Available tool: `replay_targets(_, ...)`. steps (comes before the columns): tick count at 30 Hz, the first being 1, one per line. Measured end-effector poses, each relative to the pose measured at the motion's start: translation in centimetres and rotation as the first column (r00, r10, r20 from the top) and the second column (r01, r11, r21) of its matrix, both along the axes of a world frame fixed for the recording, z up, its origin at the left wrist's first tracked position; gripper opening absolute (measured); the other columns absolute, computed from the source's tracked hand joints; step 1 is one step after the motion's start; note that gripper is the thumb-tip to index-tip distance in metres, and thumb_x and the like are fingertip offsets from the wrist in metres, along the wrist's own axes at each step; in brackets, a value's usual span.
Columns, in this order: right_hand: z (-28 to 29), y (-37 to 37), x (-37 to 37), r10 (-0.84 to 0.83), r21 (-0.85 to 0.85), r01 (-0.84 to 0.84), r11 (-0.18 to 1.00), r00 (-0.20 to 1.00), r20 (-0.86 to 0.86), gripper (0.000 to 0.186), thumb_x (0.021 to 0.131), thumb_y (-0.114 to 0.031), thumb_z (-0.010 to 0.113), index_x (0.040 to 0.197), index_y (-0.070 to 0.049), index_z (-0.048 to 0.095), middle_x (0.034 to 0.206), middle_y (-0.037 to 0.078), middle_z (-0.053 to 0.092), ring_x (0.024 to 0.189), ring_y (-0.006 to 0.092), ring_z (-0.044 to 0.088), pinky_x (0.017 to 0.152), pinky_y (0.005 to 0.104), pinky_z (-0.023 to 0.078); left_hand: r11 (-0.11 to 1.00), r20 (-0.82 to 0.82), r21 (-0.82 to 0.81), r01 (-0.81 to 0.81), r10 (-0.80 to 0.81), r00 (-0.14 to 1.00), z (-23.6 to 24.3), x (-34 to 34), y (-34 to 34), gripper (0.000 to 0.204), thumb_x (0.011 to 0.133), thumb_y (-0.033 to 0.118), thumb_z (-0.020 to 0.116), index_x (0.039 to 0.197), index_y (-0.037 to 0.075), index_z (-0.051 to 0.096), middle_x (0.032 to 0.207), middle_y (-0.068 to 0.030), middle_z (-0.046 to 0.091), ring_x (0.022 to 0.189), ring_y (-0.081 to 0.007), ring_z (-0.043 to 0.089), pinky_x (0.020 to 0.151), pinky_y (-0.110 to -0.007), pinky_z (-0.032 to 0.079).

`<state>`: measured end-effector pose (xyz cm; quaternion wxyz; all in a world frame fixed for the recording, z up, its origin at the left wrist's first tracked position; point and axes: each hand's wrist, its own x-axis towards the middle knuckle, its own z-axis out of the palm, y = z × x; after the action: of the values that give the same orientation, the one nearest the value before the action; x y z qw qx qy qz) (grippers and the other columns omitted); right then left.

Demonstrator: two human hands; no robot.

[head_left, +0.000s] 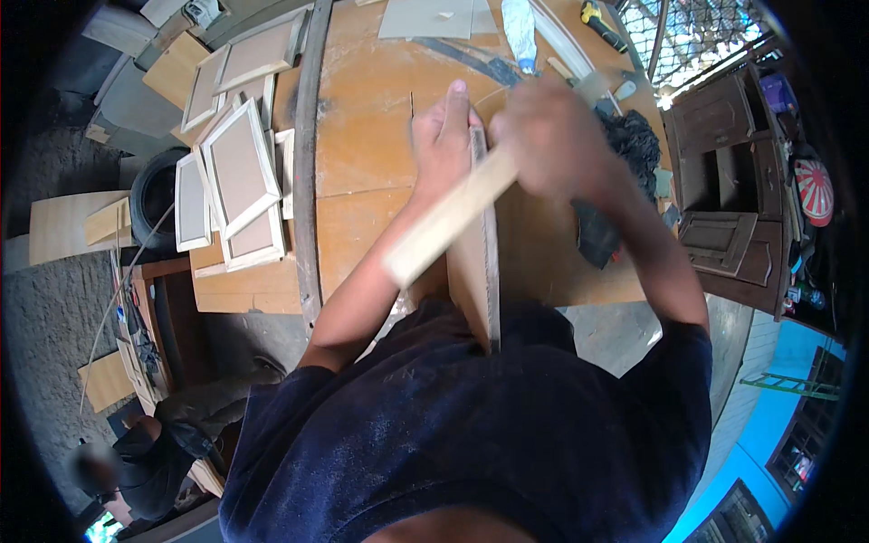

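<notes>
A flat wooden board (478,271) stands on its edge on the orange workbench (362,163), its near end against my dark shirt. My left hand (444,136) grips the board's far upper end and steadies it. My right hand (548,122) is closed on a pale wooden block or stick (444,222), blurred by motion, which lies across the board's top edge. Both forearms reach forward from my body over the bench.
Several framed wooden panels (240,172) are stacked left of the bench beside a black tyre (149,195). A black cloth (634,145), a plastic bottle (519,32) and a yellow-handled tool (602,27) lie at the bench's far right. Brown cabinets (733,181) stand right. Another person (145,462) crouches lower left.
</notes>
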<state>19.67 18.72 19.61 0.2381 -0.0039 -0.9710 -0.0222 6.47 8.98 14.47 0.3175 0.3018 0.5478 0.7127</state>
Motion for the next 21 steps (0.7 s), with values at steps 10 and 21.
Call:
replay_targets(10, -0.2, 2.5, -0.1, -0.084, -0.115, 0.075, 0.991, 0.994, -0.071, 0.022, 0.084, -0.018, 0.057, 0.065, -0.009, 0.063, 0.063, 0.011, 0.059, 0.070, 0.0270, 0.060, 0.074, 0.0399, 0.045, 0.996, 0.039, -0.061, 0.068, -0.066, 0.997, 0.8, -0.1, 0.5, 0.054, 0.105, 0.035, 0.047, 0.061, 0.005, 0.057, 0.054, 0.0006, 0.051, 0.048, -0.0073, 0.044, 0.048, -0.027, 0.036)
replay_targets(21, 0.0, -0.1, -0.8, -0.153, -0.152, 0.138, 0.979, 0.984, -0.087, 0.032, 0.088, -0.018, 0.051, 0.061, -0.006, 0.063, 0.062, 0.015, 0.060, 0.065, 0.0320, 0.062, 0.067, 0.0446, 0.047, 0.998, -0.015, 0.000, 0.066, -0.066, 0.998, -0.6, -0.7, 0.5, 0.052, 0.105, 0.038, 0.047, 0.063, 0.008, 0.054, 0.056, 0.0025, 0.050, 0.052, -0.0057, 0.042, 0.049, -0.026, 0.035)
